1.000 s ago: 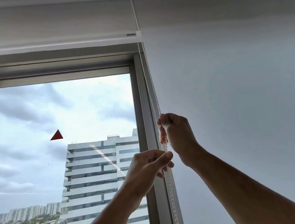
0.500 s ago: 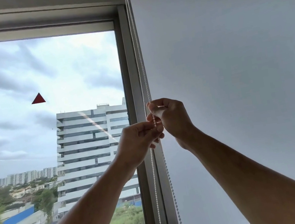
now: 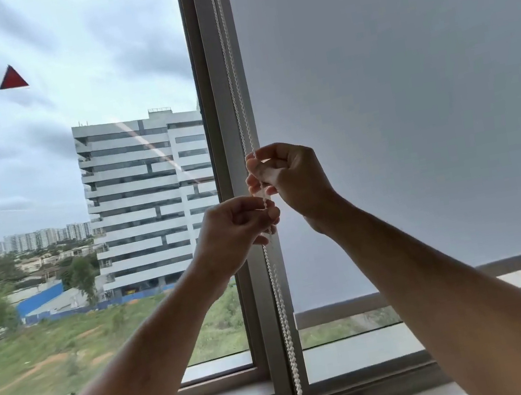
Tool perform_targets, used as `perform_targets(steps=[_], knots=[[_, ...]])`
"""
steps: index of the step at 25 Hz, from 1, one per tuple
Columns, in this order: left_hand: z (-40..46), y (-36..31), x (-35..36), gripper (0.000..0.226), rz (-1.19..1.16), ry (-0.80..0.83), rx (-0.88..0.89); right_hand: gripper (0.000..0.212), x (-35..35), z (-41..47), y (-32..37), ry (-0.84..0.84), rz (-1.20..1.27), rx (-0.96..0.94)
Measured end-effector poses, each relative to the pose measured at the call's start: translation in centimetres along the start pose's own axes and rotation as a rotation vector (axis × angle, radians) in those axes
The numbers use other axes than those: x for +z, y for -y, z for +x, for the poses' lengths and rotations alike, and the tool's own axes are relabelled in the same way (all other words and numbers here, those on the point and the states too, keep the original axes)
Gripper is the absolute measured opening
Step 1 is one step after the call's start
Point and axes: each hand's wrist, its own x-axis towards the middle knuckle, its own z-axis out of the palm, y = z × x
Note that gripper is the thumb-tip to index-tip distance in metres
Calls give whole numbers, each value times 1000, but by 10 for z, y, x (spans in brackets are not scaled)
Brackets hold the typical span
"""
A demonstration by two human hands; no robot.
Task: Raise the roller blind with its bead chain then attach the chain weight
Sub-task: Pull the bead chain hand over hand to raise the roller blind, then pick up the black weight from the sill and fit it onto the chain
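White beads run down the bead chain (image 3: 278,298) along the window frame (image 3: 223,134); our left hand (image 3: 235,228) pinches it below, our right hand (image 3: 287,178) pinches it above (both grips narrow), beside the roller blind (image 3: 409,101).

A grey-framed window (image 3: 229,168) shows an overcast sky (daylight) and buildings (image 3: 148,199).

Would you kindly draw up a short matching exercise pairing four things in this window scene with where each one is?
Things:
1. bead chain
2. blind
3. red triangle
4. left hand

Places:
A. on the left pane's glass
B. covering the right pane
C. hanging along the centre frame post
D. just below the right hand

Pairs: 1-C, 2-B, 3-A, 4-D
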Motion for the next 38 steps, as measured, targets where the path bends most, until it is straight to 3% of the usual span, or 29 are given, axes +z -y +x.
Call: perform_targets(steps=[4,9,16,25,31,38], knots=[[-27,37,11,34,-30,-4,-68,14,-1,-26,-32,24,-10,24],[-58,84,30,14,-42,5,-140,7,-4,-60,-69,20,6,82],[-102,141,42,14,102,23,-193,13,-29,-110,-125,-76,37,141],[-127,181,49,12,225,-47,-281,9,-65,-199,-245,-175,-67,507],[-133,198,55,9,282,-27,-299,4,-85,-252,-344,-218,-308,789],[-136,218,56,20,221,-44,-350,43,-85,-270,-417,-76,-504,995]])
